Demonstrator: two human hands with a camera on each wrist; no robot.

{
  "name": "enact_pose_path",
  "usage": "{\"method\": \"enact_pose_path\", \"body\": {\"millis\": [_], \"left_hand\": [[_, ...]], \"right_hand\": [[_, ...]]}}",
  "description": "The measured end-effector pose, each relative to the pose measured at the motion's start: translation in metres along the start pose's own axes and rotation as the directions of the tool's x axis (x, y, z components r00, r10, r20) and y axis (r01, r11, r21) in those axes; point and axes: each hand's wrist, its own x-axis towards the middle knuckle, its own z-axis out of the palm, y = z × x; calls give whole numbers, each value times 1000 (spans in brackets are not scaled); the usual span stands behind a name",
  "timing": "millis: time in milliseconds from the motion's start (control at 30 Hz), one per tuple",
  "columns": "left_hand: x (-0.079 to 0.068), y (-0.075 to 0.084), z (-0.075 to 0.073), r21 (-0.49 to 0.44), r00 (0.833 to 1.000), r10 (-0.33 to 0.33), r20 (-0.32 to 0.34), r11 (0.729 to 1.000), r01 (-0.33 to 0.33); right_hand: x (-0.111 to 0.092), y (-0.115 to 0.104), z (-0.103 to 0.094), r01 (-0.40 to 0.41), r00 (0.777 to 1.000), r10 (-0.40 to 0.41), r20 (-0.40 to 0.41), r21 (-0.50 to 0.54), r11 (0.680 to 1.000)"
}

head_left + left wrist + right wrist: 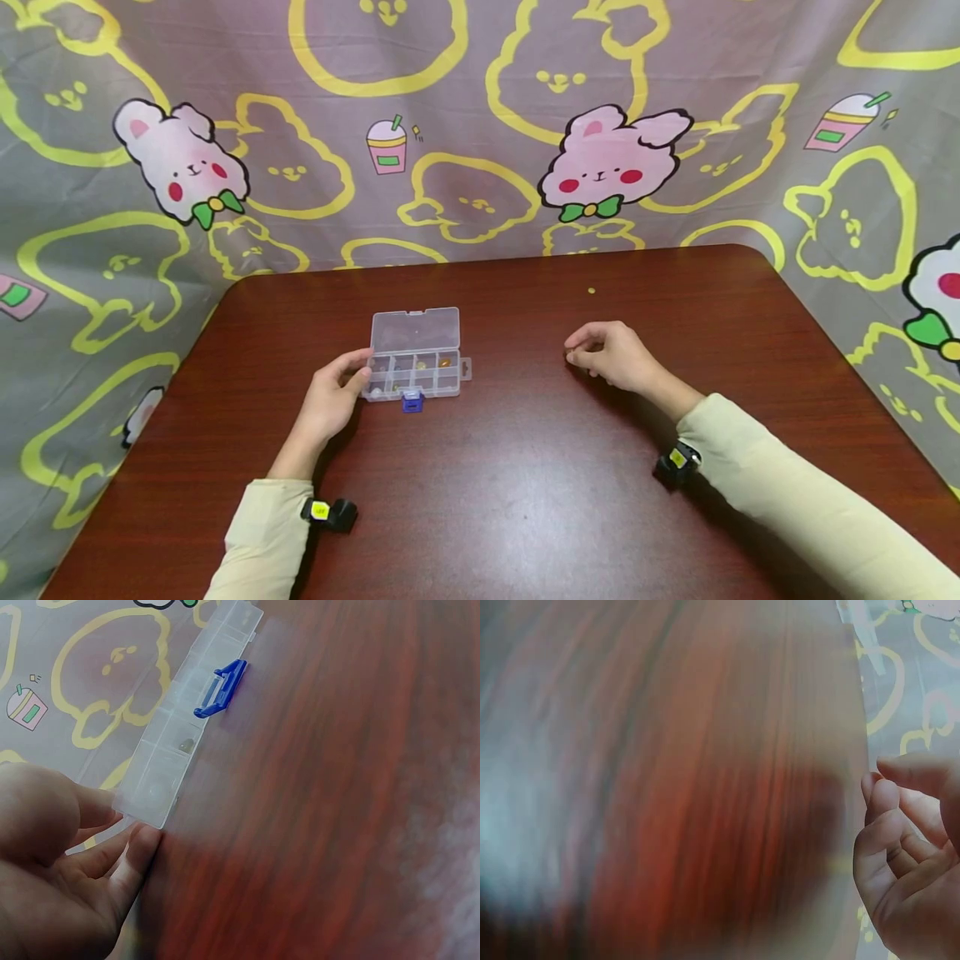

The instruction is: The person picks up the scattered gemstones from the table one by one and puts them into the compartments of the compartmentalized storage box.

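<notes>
A clear plastic compartment box (pixel 400 385) lies on the table with its lid (pixel 415 331) raised at the back and a blue latch (pixel 412 402) at the front. Small pieces sit in several compartments, among them an orange piece (pixel 446 363) and a yellowish piece (pixel 421 365). My left hand (pixel 334 396) holds the box's left end between thumb and fingers. Well to the right of the box, my right hand (pixel 617 357) hovers low over the table, fingers bent, thumb and index tips close together. I cannot tell whether something tiny is between those tips.
A small yellow piece (pixel 592 291) lies on the dark wooden table (pixel 510 467), behind the right hand. A hang tab (pixel 467 368) juts from the box's right end. Patterned cloth (pixel 450 125) rises along the table's back and sides.
</notes>
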Motion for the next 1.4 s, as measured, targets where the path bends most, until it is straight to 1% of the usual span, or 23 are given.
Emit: {"method": "enact_pose_path", "body": {"millis": [233,467,633,833,1133,1400], "left_hand": [[0,-2,0,2,1000,-1,-4,1000,1],[1,-3,0,13,1000,9,-4,1000,-9],[1,-3,0,15,1000,-1,0,1000,1],[1,-3,-1,12,1000,-4,2,1000,4],[0,-2,0,12,1000,15,-6,1000,-15],[1,-3,-1,-2,1000,7,1,1000,-7]], "right_hand": [[2,-8,13,66,998,-66,9,23,998],[2,-19,26,85,996,-86,39,41,996],[2,-27,34,104,992,-108,59,62,993],[4,-37,45,127,988,-132,85,60,990],[9,-50,63,167,977,-174,119,70,983],[14,-61,77,185,972,-193,132,75,980]]}}
